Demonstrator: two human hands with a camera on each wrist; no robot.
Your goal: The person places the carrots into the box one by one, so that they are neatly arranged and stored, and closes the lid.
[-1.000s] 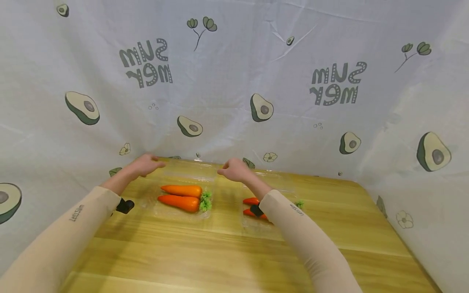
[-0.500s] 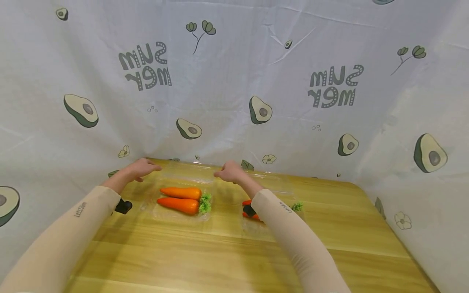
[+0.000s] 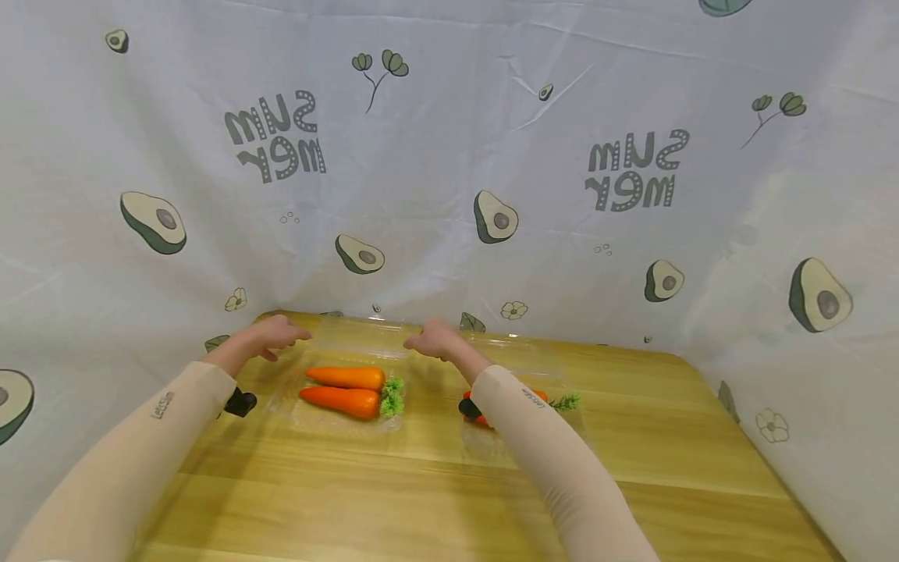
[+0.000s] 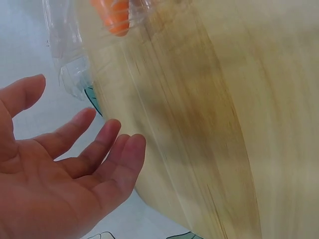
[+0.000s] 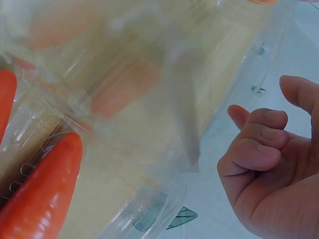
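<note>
Two orange carrots (image 3: 344, 401) with green tops lie in a clear plastic box (image 3: 344, 427) at the left, its clear lid (image 3: 360, 337) folded back. My left hand (image 3: 277, 332) is beside that lid's left edge; in the left wrist view its fingers (image 4: 107, 134) are relaxed and hold nothing. Near the lid's right edge, between both boxes, hovers my right hand (image 3: 437, 341). In the right wrist view its fingers (image 5: 256, 154) are loosely curled around nothing. A second clear box (image 3: 485, 450) holds carrots (image 5: 45, 194), partly hidden by my right sleeve; its lid (image 3: 523, 357) lies back too.
The boxes stand side by side on a wooden table (image 3: 365, 507). Behind it hangs a pale curtain (image 3: 421, 179) printed with avocados, touching the table's back edge. A black wrist camera (image 3: 240, 403) shows below the left hand.
The head view has tilted up slightly, so everything sits lower. My right hand has shifted a little left, its sleeve uncovering a bit more of the right box's greens. The carrots stay put.
</note>
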